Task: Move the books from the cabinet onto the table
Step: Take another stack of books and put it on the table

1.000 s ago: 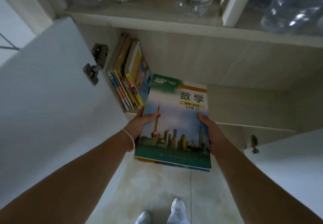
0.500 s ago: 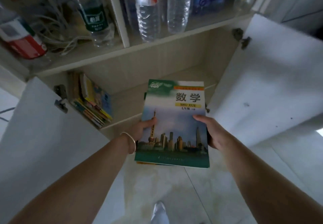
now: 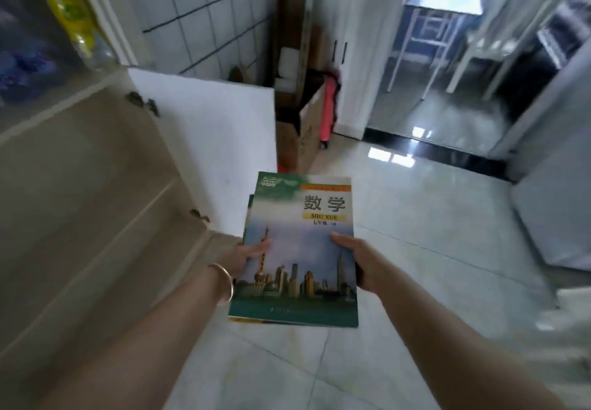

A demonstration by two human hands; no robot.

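books (image 3: 297,249) clamped between left hand (image 3: 248,254) and right hand (image 3: 358,261), stacked flat above tiled floor (image 3: 431,217), beside open cabinet door (image 3: 211,147).

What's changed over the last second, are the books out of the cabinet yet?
Yes. The books have come out of the cabinet and now hang over the floor tiles. The view has swung right, from the shelves to the open door and the room beyond. The row of books left inside is out of view. Unchanged: the left hand and right hand grip the stack's sides as before, cover up.
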